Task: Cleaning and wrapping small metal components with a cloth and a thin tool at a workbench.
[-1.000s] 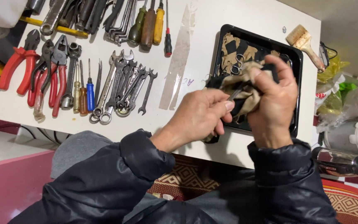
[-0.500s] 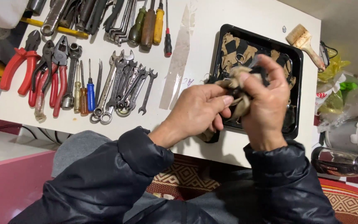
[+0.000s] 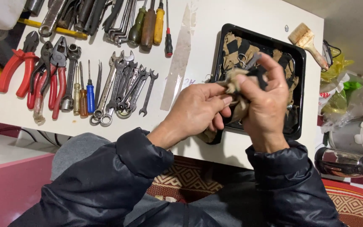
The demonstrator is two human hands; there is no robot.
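Rag [image 3: 237, 90], tan and grimy, sits centre-right of frame over the black tray [image 3: 300, 80], wrapped round a small dark part I can't identify. Left hand [image 3: 198, 111] pinches the rag's near side; right hand [image 3: 265, 103] clamps rag and part. Best to keep the wiping above the tray and rotate the part between strokes.

- A white table [image 3: 240, 17] fills the top of the view.
- A rug [image 3: 349, 201] with red and cream diamond shapes covers the floor.
- A pink cabinet [image 3: 5, 185] stands at the lower left.
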